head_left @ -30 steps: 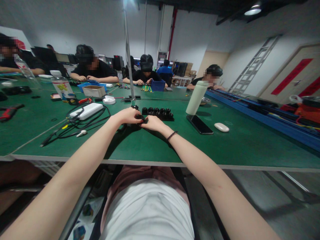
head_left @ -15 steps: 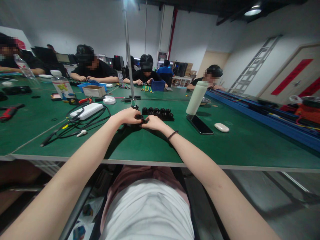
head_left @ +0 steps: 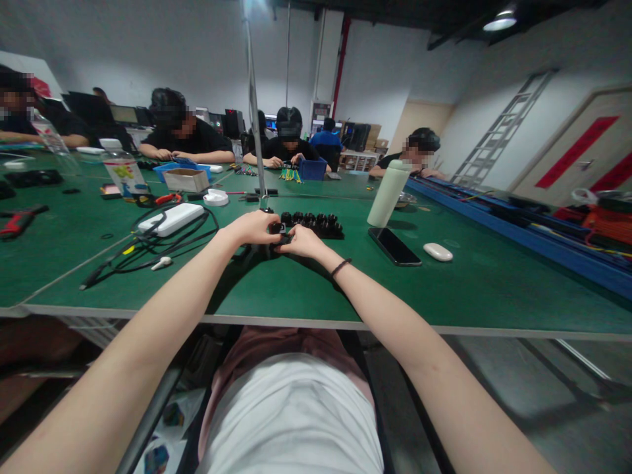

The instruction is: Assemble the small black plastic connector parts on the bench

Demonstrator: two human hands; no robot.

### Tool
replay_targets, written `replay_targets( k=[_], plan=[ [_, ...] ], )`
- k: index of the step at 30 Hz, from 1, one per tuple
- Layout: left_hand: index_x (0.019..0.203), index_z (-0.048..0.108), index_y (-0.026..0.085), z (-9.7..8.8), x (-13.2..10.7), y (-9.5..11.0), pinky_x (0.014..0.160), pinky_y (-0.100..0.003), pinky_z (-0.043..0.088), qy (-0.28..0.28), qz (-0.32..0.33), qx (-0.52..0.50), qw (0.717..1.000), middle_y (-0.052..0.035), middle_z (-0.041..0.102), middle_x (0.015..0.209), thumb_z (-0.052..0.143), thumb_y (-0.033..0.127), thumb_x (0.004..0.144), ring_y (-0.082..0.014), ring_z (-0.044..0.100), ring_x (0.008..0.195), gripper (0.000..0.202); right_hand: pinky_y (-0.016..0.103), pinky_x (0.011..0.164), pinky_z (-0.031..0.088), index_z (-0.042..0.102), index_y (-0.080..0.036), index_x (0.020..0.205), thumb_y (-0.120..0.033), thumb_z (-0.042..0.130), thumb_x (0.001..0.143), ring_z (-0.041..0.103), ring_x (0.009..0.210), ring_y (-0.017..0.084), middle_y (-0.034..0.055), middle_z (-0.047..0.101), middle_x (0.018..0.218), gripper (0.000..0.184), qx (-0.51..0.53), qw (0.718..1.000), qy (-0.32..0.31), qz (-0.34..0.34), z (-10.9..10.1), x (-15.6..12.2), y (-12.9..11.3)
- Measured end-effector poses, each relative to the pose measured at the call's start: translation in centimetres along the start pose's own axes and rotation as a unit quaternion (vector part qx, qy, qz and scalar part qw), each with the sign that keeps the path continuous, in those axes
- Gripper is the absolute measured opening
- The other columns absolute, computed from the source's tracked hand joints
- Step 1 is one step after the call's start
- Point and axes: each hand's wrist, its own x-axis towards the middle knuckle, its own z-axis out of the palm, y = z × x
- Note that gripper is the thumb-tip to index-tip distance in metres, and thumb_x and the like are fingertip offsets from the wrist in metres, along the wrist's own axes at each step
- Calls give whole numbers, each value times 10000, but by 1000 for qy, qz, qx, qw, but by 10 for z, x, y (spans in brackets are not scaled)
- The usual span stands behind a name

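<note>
Both my arms reach forward over the green table. My left hand and my right hand meet at the table's middle, fingers curled round a small black part held between them. Just behind the hands lies a row of several black round parts. What lies under my palms is hidden.
A white bottle, a dark phone and a white mouse lie to the right. A white power bank with black cables sits to the left. A metal pole rises behind my hands. Several people work at the far side.
The small black part has come up a little between my fingers and now shows a pale face. My arms have stayed in place.
</note>
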Motion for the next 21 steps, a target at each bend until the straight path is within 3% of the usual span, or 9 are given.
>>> replay_targets(
  k=[9,21],
  plan=[
    [968,653,156,1,1,-2,744,-313,453,29,20,-18,999,-123,672,1004,493,507,793,-257,643,895,424,260,645,456,552,-138,990,-481,796,584,614,742,171,48,655,843,585,35,999,21,11,4,1,2],
    [911,617,176,2,2,-5,704,-307,432,49,34,-23,998,-100,665,928,523,468,779,-243,625,856,334,275,698,470,463,-170,1011,-337,819,575,613,750,152,14,640,843,588,88,994,68,-8,8,1,3]
  ],
)
